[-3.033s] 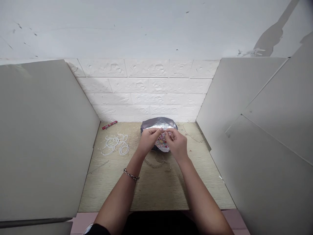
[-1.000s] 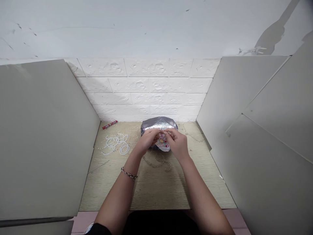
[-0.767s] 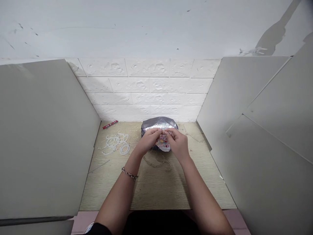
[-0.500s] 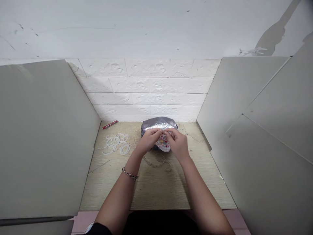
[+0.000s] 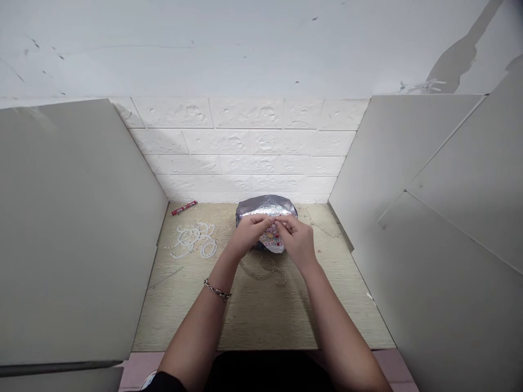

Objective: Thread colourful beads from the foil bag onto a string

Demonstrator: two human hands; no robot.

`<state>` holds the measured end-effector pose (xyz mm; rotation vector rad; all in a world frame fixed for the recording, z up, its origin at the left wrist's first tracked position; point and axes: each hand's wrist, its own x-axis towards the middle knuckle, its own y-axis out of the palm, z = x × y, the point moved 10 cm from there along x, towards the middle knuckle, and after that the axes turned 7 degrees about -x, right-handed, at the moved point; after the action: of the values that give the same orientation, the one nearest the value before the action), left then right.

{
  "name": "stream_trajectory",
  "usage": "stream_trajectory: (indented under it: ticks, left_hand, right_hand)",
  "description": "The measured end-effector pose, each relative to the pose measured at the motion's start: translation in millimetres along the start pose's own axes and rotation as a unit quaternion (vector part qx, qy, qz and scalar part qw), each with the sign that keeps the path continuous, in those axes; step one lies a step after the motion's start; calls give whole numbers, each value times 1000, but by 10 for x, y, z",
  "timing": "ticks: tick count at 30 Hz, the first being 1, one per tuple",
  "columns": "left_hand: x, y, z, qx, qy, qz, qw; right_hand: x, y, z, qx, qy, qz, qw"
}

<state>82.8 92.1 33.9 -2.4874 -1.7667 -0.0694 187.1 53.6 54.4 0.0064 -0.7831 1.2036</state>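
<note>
My left hand (image 5: 252, 233) and my right hand (image 5: 296, 237) meet fingertip to fingertip over a silvery foil bag (image 5: 267, 204). Both are closed in a pinch. Whatever lies between the fingertips is too small to make out. Under them, many small coloured beads (image 5: 271, 238) show in the opening of the bag, partly hidden by the hands. A string of clear beads (image 5: 261, 275) curls on the table just in front of the bag, between my forearms.
White bead strands (image 5: 196, 239) lie looped on the table (image 5: 265, 321) at the left. Behind them is a small red packet (image 5: 184, 208). Thin thread (image 5: 322, 226) lies at the right. Grey panels (image 5: 81, 228) stand on both sides, with a white brick-patterned wall (image 5: 249, 141) behind.
Both hands stay in nearly the same place, with only a slight shift at the pinched fingertips. Nothing else has visibly moved.
</note>
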Motion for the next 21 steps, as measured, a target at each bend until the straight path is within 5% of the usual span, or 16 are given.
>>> stream_trajectory:
  ticks: [4, 15, 21]
  left_hand:
    - [-1, -31, 27, -15, -14, -16, 1000]
    - [-22, 142, 68, -92, -39, 53, 994]
    - [-2, 85, 76, -110, -34, 34, 993]
  right_hand:
    - [-3, -18, -7, 5, 7, -8, 1000]
    - [-6, 25, -98, 51, 48, 10, 997]
    - [-20, 29, -248, 92, 111, -8, 989]
